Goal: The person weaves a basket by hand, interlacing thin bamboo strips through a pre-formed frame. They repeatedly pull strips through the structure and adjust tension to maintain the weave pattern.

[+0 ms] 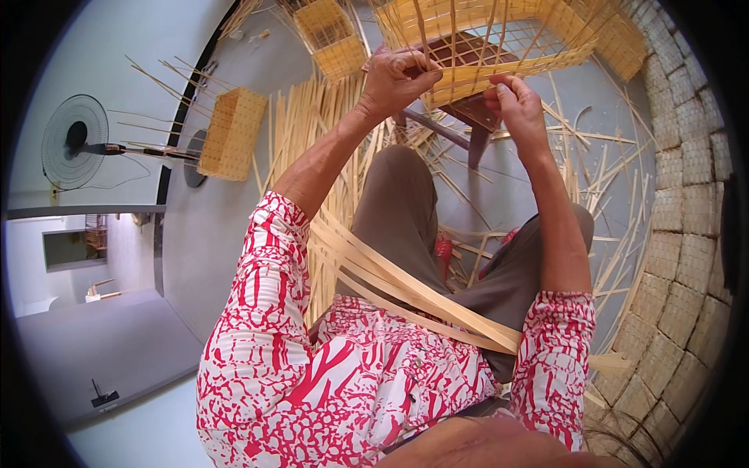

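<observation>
Pinching yellow strip on woven basket with left hand and right hand; brown stool showing through weave.

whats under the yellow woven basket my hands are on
A brown wooden stool shows through the lattice of the yellow woven basket and below its near wall. The basket covers the rest of the seat.

basket by right hand: woody weave, kinda glossy | stool beside it: smooth-ish wood | pants below: matt cloth | stack right of it: pretty rough weave
</observation>
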The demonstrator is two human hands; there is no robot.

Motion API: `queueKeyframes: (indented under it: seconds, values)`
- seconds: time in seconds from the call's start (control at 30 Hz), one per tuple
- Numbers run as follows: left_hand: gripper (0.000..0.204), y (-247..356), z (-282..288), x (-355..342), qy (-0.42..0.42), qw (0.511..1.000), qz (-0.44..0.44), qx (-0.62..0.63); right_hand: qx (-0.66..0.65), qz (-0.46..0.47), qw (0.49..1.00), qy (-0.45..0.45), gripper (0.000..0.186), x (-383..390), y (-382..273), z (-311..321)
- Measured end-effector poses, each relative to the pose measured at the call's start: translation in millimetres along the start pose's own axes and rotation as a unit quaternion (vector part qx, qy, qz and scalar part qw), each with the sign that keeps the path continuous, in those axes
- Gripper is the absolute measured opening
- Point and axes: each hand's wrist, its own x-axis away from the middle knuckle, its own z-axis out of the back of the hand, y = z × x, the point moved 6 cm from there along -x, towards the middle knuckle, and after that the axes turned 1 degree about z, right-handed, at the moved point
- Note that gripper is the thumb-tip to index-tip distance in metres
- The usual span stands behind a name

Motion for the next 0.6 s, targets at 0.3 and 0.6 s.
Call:
queueKeyframes:
  seconds: [0.3, 0.6]
  values:
    - [0.013, 0, -26, 5, 0.061, 0.995, -0.077, 0.011, -0.593, -0.163, 0.777, 0.135, 0.01, -27, 43, 29]
    - [0.013, 10, -30, 9, 0.069, 0.993, -0.08, 0.056, -0.456, -0.054, 0.868, -0.187, 0.028, -29, -11, 8]
